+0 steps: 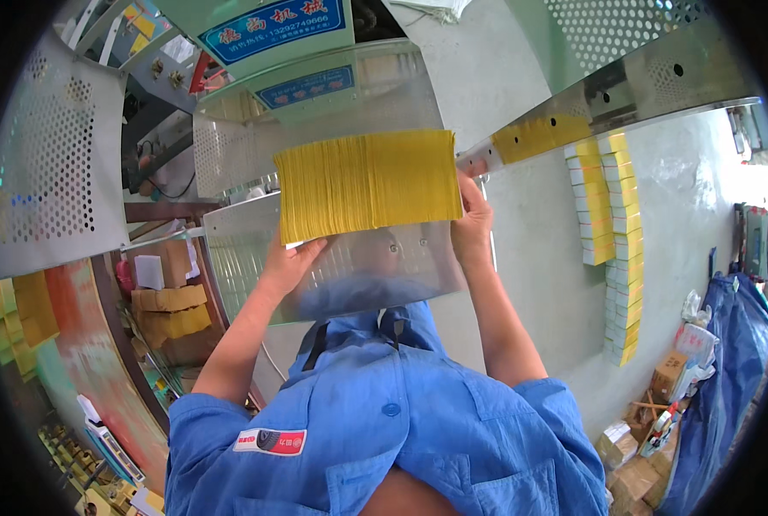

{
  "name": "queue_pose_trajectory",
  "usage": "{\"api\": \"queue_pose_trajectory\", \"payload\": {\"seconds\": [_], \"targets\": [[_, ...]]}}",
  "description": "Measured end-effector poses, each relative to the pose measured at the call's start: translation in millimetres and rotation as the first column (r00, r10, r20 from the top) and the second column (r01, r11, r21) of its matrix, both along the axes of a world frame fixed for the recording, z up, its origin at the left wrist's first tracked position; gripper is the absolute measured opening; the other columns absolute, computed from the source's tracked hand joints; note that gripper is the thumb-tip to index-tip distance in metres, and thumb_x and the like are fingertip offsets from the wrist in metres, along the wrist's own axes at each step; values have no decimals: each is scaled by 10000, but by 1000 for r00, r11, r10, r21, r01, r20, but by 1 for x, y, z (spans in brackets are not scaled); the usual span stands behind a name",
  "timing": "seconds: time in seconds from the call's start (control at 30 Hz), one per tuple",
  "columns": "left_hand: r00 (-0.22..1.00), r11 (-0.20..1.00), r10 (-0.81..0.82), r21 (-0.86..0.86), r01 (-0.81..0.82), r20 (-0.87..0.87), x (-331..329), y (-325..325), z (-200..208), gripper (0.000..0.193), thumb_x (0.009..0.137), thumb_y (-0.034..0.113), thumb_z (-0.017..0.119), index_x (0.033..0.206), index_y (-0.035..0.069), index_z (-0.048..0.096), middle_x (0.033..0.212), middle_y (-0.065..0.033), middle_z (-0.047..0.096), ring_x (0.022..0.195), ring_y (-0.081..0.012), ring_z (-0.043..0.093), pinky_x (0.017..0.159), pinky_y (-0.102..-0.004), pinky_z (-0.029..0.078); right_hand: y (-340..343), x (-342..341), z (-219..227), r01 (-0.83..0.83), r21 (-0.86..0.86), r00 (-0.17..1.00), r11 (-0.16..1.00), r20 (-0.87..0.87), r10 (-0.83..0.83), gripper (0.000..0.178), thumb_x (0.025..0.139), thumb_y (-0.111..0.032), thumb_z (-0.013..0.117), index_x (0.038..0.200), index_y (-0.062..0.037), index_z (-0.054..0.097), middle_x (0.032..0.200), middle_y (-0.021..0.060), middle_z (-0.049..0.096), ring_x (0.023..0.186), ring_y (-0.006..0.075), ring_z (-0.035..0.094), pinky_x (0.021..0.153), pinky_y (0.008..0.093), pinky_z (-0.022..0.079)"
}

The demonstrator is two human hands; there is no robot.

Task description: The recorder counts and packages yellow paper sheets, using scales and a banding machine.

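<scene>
A long stack of yellow paper pieces (pixel 367 185), standing on edge and packed side by side, spans the space between my hands above a shiny metal tray (pixel 358 275). My left hand (pixel 296 262) is closed on the stack's left end, with its thumb along the near lower edge. At the other end my right hand (pixel 472 222) presses against the stack's side, its fingers partly hidden behind the paper. A small white edge shows under the stack near my left thumb. Whether the stack rests on the tray or is held just above it, I cannot tell.
Behind the tray stands a green machine with a blue sign plate (pixel 272 26). A perforated panel (pixel 48 172) is at left, and a metal rail (pixel 607 99) extends right. Rows of yellow-and-white bundles (pixel 620 258) lie on the floor, near a blue tarp (pixel 728 361) and cardboard boxes (pixel 638 477).
</scene>
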State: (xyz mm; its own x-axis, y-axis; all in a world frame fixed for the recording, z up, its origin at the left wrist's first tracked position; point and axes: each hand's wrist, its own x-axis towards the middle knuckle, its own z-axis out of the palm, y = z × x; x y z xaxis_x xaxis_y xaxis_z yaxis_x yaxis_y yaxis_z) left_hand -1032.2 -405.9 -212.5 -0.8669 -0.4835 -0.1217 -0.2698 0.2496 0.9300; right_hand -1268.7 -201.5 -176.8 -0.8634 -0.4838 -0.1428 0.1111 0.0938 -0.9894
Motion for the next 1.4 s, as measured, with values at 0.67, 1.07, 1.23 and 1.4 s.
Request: {"api": "queue_pose_trajectory", "payload": {"seconds": [0.67, 1.07, 1.23, 1.4], "targets": [[996, 967, 82, -242, -75, 20, -30, 17, 21, 598, 789, 195, 808, 1259, 29, 479, 1117, -141, 616, 1016, -320, 627, 864, -377, 514, -32, 20, 125, -157, 668, 310, 728, -666, 678, 802, 834, -455, 656, 1447, -10, 394, 1530, 164, 359, 1455, 331, 265, 1173, 540, 160], [994, 975, 91, -197, -103, -67, -21, 14, 20, 679, 775, 191, 821, 1312, 36, 434, 1179, -159, 617, 1046, -312, 639, 868, -388, 519, -49, 19, 118, -177, 761, 281, 625, -569, 773, 866, 827, -520, 618, 1474, -12, 344, 1564, 127, 307, 1475, 294, 220, 1186, 541, 83], [994, 967, 65, -253, -39, 93, -29, 20, 18, 661, 799, 159, 793, 1337, 29, 432, 1236, -159, 586, 1076, -301, 627, 885, -366, 511, -59, 19, 108, -145, 697, 289, 703, -649, 704, 810, 854, -437, 632, 1490, -37, 330, 1581, 119, 277, 1486, 299, 191, 1193, 512, 108], [996, 995, 88, -46, -89, -30, -18, 23, 14, 652, 801, 168, 794, 1334, 35, 442, 1212, -145, 596, 1064, -303, 624, 900, -365, 502, -14, 9, 135, -207, 394, 357, 895, -822, 444, 548, 804, -108, 662, 1318, 0, 506, 1404, 172, 491, 1324, 360, 442, 1117, 516, 310]]}}
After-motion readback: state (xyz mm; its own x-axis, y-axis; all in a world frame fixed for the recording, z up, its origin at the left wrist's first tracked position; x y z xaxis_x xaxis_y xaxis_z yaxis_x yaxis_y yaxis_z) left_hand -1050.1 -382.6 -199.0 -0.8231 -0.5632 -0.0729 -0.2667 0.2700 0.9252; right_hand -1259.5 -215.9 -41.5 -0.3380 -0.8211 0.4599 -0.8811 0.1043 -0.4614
